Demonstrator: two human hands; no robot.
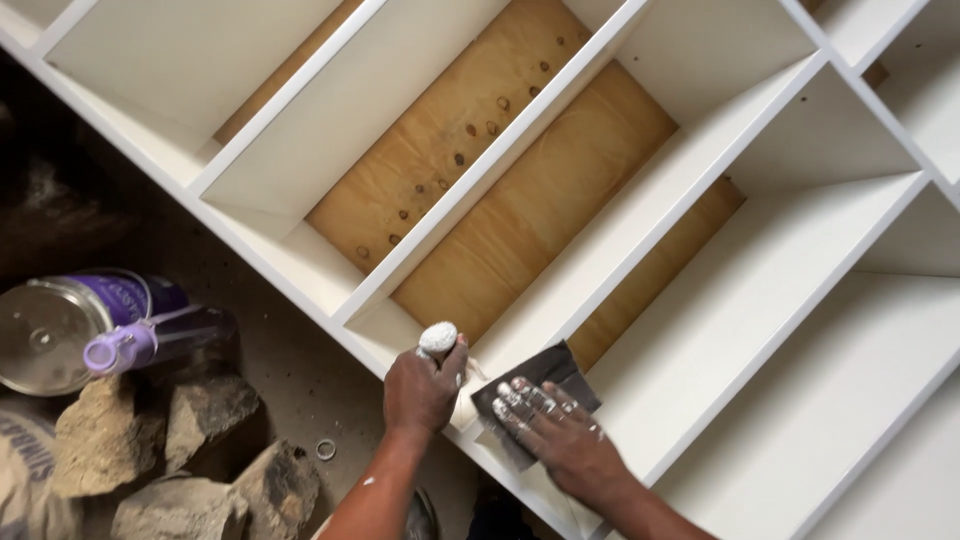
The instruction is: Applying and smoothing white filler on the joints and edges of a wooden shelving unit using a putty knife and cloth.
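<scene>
Head cam: can (50,335), lidded, contents prob. unseen.

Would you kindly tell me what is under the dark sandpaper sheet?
The sandpaper sheet lies on the white shelf unit, pressed flat by the right hand. The surface directly beneath is covered, so its condition cannot be seen.

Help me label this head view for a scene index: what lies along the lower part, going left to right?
Round metal paint tin → purple-capped spray bottle → small metal ring on the floor → left hand gripping a white-coated knob → right hand pressing dark sandpaper sheet.
</scene>
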